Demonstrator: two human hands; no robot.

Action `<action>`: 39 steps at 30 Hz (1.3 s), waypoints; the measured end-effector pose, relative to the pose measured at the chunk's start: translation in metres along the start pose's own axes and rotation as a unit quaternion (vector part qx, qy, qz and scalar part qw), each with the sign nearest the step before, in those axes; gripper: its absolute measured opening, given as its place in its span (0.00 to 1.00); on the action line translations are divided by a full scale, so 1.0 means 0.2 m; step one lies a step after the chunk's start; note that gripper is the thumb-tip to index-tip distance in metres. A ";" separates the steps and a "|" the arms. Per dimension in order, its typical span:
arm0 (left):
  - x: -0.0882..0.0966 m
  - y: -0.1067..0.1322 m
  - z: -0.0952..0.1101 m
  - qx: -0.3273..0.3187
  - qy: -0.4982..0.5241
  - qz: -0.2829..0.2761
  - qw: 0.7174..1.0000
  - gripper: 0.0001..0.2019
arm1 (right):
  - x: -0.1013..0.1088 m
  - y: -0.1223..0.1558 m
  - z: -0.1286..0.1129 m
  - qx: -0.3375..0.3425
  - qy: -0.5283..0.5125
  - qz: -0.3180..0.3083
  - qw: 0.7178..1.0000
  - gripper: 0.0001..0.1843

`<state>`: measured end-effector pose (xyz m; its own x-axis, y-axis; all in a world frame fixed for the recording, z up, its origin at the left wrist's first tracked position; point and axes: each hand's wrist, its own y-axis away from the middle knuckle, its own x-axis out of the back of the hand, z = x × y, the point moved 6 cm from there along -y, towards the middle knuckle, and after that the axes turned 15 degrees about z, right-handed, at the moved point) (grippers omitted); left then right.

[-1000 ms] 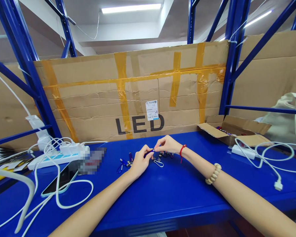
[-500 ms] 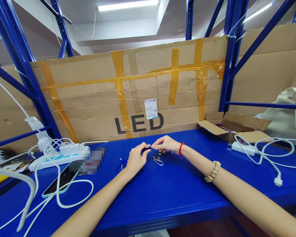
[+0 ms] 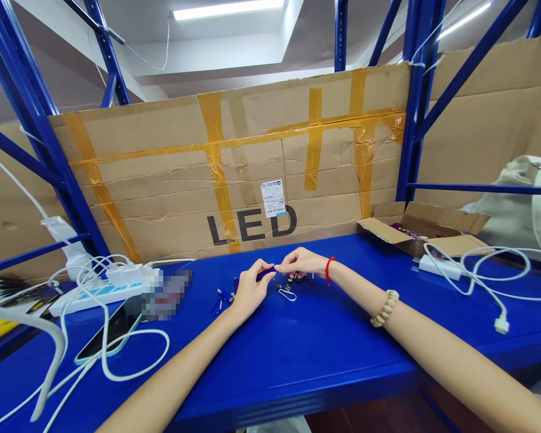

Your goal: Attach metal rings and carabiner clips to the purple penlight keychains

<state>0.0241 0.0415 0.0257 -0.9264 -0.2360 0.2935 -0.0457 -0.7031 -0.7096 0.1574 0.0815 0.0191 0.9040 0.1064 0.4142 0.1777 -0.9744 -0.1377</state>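
Observation:
My left hand is closed around a small dark blue tube, which sticks out between thumb and fingers towards the right. At the tube's right end, my right hand is in a pinch, its fingertips meeting that end; whatever small part they grip is hidden. Just below the right hand lies a silver carabiner clip. Several small dark and metal pieces rest under the right palm, partly covered. Left of my left hand is another blue tube with a blue clip.
The blue shelf top carries everything. At left are a white power strip, a phone and looped white cables. An open cardboard box and a white adapter stand right. A cardboard sheet closes the back.
The view has shifted slightly. More of the blue tube shows between my hands; both hands stay together in nearly the same place.

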 end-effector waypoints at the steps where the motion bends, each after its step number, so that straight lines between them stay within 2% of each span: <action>1: 0.00 0.00 0.00 0.003 0.004 -0.010 1.000 0.04 | 0.00 0.00 0.00 0.009 0.001 -0.008 1.000 0.22; 11: -0.02 0.02 0.04 -0.026 -0.002 -0.063 0.998 0.03 | -0.03 0.01 0.01 0.061 -0.007 -0.103 0.993 0.21; 16: -0.04 0.04 0.03 -0.068 -0.020 -0.102 0.992 0.11 | -0.04 0.01 0.03 0.063 -0.005 -0.099 0.993 0.21; 20: -0.03 0.02 0.03 -0.091 -0.037 -0.080 0.992 0.12 | -0.06 0.00 0.05 0.045 -0.014 -0.094 0.994 0.21; 25: 0.00 -0.03 0.00 -0.004 0.024 0.005 1.000 0.11 | -0.04 -0.04 0.02 0.079 -0.064 -0.012 0.995 0.23; 31: 0.02 -0.06 -0.05 0.095 0.105 0.043 0.989 0.11 | 0.00 -0.05 -0.04 0.156 -0.089 0.072 0.981 0.23; 33: 0.02 -0.05 -0.06 0.129 0.119 0.035 0.984 0.13 | 0.02 -0.05 -0.05 0.176 -0.086 0.081 0.977 0.23; 39: -0.04 0.01 -0.10 0.256 0.185 -0.051 0.947 0.22 | 0.01 -0.03 -0.07 0.189 -0.065 0.068 0.977 0.22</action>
<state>0.0248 0.0560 0.0092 -0.9989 0.0348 0.0327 -0.0421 -0.9654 -0.2574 0.1523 0.0849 0.0331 0.9667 0.0299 0.2540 0.1617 -0.8408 -0.5166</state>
